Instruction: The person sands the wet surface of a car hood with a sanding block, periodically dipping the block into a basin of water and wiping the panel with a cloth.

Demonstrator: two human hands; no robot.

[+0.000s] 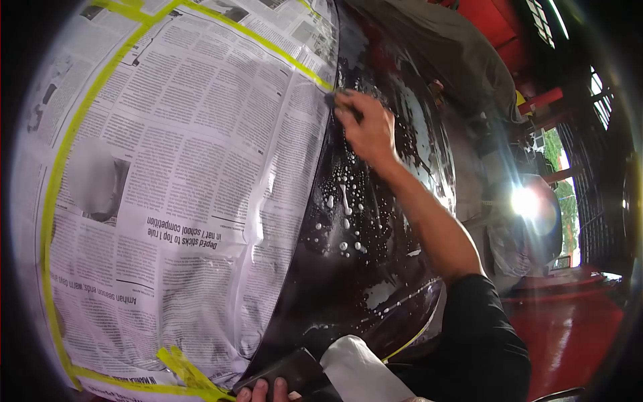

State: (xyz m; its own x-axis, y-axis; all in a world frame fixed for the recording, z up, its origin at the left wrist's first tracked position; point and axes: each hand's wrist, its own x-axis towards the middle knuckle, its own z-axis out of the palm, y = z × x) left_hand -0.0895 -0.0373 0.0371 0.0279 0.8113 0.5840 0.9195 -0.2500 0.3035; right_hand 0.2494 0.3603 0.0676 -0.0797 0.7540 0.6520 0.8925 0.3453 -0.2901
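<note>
A dark, wet panel (301, 288) with water drops and suds curves down the middle of the view. Newspaper sheets (194, 134) edged with yellow tape (74, 127) cover the surface on its left. My right hand (367, 127) is closed on a small dark and yellowish piece, pressed to the panel beside the newspaper's edge. At the bottom, my left hand (268, 391) has its fingers on a flat dark block (291, 375); only the fingertips show.
A light, rounded object (358, 368) lies beside the dark block. A grey cover (462, 53) drapes over something at the upper right. A red surface (562, 335) stands at the lower right, below a bright light.
</note>
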